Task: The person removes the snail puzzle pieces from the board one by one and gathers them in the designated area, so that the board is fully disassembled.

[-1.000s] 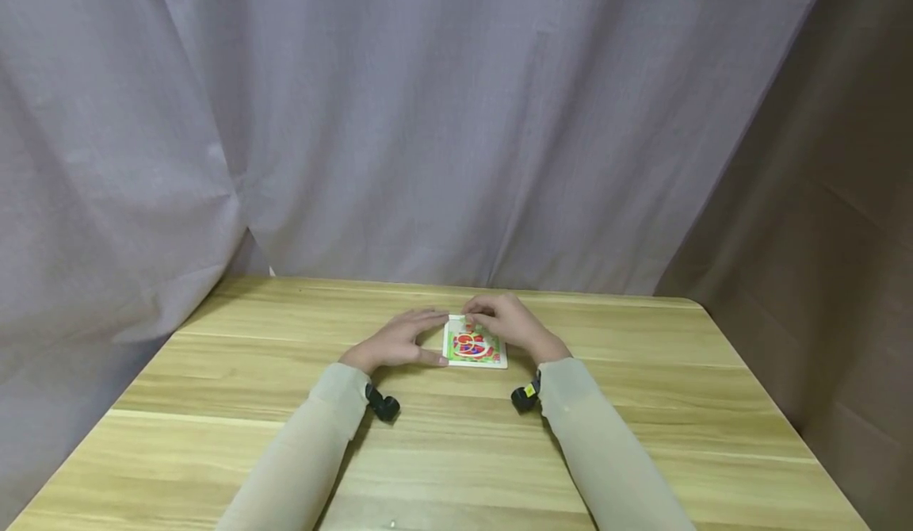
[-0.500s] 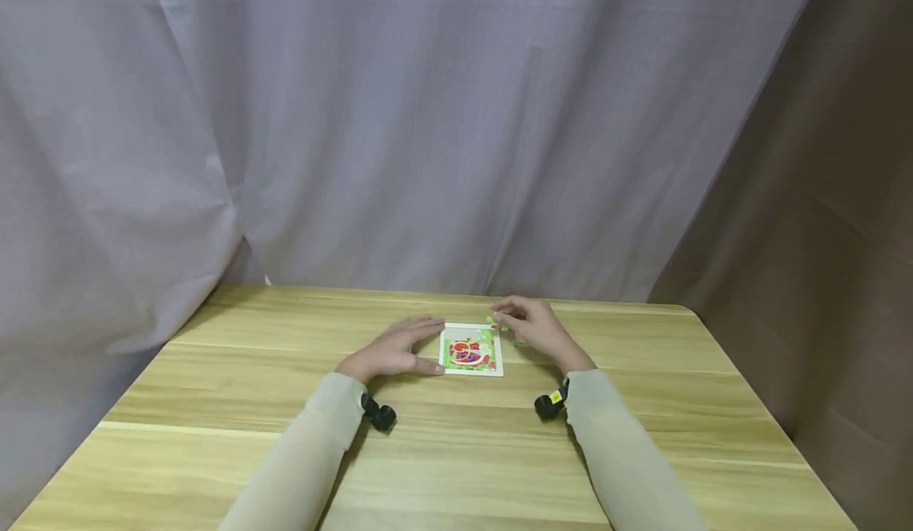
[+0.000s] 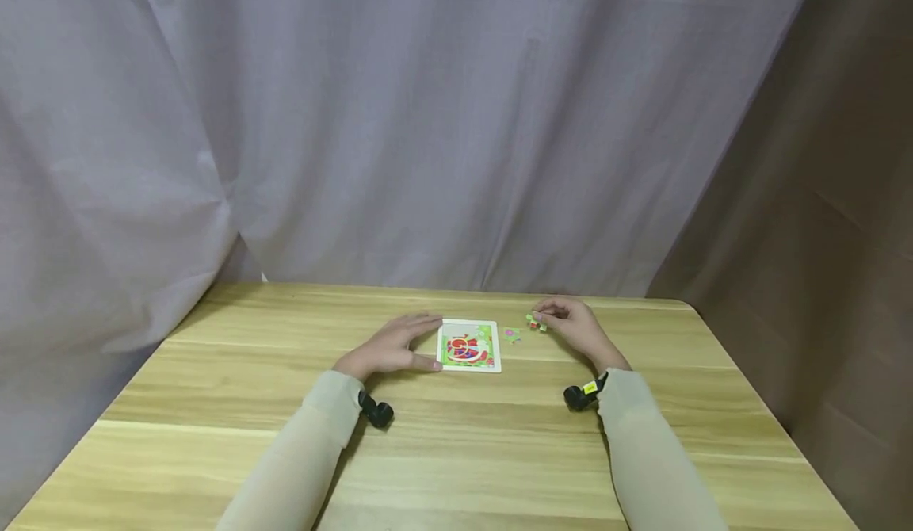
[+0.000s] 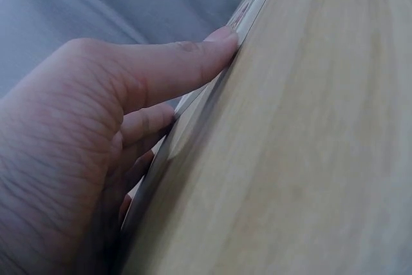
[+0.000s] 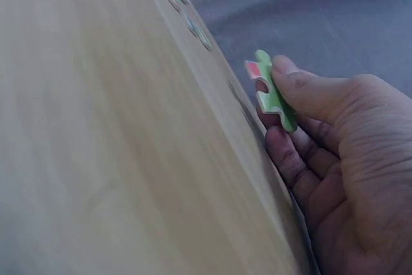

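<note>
Green puzzle piece (image 5: 273,98) pinched above the counter (image 3: 456,452)

The right hand (image 3: 574,329) — grip narrow — holds it right of the puzzle tray (image 3: 496,347). The left hand (image 3: 391,346), grip wide, touches the tray's left edge. At least one loose piece (image 3: 509,333) lies between tray and right hand.

**Nothing legible in any view**

No text, brand, number or sign can be read. The head view shows a small yellow label (image 3: 590,387) on the black wrist camera (image 3: 576,399) at the cuff of the right sleeve (image 3: 649,444). It shows above the table (image 3: 471,467), nearer the right edge than the left; any marks on it are too small and blurred to tell.
</note>
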The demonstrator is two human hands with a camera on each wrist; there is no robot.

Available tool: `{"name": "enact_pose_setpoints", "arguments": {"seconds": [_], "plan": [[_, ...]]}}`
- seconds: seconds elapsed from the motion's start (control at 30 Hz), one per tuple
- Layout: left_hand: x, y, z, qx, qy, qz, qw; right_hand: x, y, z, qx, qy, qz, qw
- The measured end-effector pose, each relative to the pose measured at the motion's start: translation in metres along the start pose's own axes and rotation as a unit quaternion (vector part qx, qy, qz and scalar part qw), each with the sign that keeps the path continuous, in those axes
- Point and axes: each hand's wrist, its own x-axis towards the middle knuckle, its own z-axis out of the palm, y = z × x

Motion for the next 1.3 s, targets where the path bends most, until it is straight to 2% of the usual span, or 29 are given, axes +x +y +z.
{"name": "enact_pose_setpoints", "arguments": {"seconds": [0.13,0.33,0.63,0.83,1.3], "plan": [[-0.0001,-0.0004,-0.001,-0.001,0.006,0.002,1.0,-0.0027,0.0027,-0.0031,-0.007,-0.012,0.009,0.9999],[-0.0032,-0.0009,0.0009,-0.002,-0.001,0.001,1.0,-0.004,0.0015,0.0008,-0.012,-0.058,0.014,0.9981],[-0.001,-0.0006,-0.0002,-0.005,0.007,0.002,1.0,-0.0013,0.0011,0.0013,-0.025,-0.066,-0.008,0.9975],[0.0003,0.0027,0.0022,-0.007,0.006,0.006,0.9999,-0.0041,0.0018,-0.0022,-0.032,-0.071,-0.006,0.9969],[-0.0035,0.0051,0.0001,-0.012,0.006,-0.007,0.9999,-0.0029,0.0041,0.0035,-0.042,-0.074,0.001,0.9964]]}}
